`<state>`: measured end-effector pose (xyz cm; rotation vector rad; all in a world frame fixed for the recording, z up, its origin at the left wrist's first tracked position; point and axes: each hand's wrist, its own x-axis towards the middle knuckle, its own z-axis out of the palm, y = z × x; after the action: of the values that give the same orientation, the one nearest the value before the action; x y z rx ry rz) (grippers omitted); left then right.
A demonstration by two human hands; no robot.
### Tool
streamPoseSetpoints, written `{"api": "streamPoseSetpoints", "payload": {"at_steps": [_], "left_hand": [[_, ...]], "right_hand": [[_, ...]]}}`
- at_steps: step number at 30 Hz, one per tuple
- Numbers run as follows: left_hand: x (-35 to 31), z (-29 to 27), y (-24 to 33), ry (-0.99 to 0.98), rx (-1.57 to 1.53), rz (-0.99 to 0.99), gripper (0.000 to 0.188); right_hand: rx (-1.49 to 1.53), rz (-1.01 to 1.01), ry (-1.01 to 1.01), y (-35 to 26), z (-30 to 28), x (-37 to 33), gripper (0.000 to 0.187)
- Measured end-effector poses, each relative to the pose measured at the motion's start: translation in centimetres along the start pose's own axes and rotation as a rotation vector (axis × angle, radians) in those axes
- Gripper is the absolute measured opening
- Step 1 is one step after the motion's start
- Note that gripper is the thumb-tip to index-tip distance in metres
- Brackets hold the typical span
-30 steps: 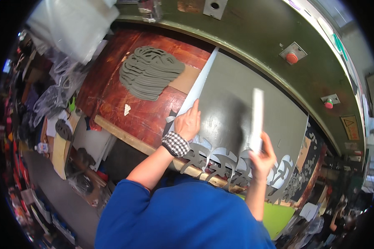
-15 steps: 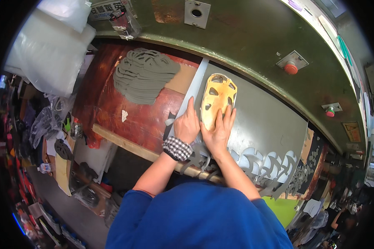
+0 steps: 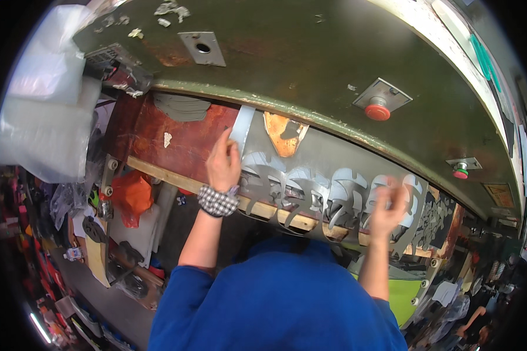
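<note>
My left hand [image 3: 223, 161] is raised at the left edge of the grey sheet [image 3: 334, 149], beside its pale blue strip [image 3: 243, 124]. Its index finger is stretched out, the other fingers are loosely bent, and it holds nothing. Motion blurs my right hand [image 3: 387, 205], lifted over the right-hand cut-outs of the sheet; its fingers look apart, with nothing seen in them. A yellow-brown cutting die [image 3: 285, 133] with holes lies on the sheet, its far part hidden under the green machine beam [image 3: 298, 88]. Curved grey offcut strips [image 3: 310, 202] hang along the sheet's near edge.
A stack of grey cut pieces [image 3: 182, 107] lies on the reddish board [image 3: 175, 153], partly under the beam. The beam carries a red push button [image 3: 377, 109] and a green-rimmed one [image 3: 460, 169]. A wooden rail [image 3: 173, 181] edges the table. Grey scraps [image 3: 434, 219] lie at right.
Both hands have let go of the die and moved apart, left hand leftward, right hand rightward. The green beam now covers much of the die and the grey stack.
</note>
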<state>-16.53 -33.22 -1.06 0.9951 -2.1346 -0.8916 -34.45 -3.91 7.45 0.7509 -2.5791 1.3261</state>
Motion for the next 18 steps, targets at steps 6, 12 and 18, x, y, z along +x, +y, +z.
{"api": "streamPoseSetpoints", "payload": {"at_steps": [6, 12, 18], "left_hand": [[-0.8, 0.5, -1.3, -0.031, 0.205, 0.042, 0.011], [1.4, 3.2, -1.8, 0.007, 0.279, 0.125, 0.024], [1.6, 2.4, -1.2, -0.014, 0.251, 0.157, 0.020]], "right_hand": [[-0.427, 0.062, 0.534, 7.3, -6.9, 12.7, 0.091], [-0.353, 0.055, 0.574, 7.2, -5.4, 13.9, 0.105], [-0.510, 0.100, 0.474, 11.8, -8.4, 9.0, 0.092]]}}
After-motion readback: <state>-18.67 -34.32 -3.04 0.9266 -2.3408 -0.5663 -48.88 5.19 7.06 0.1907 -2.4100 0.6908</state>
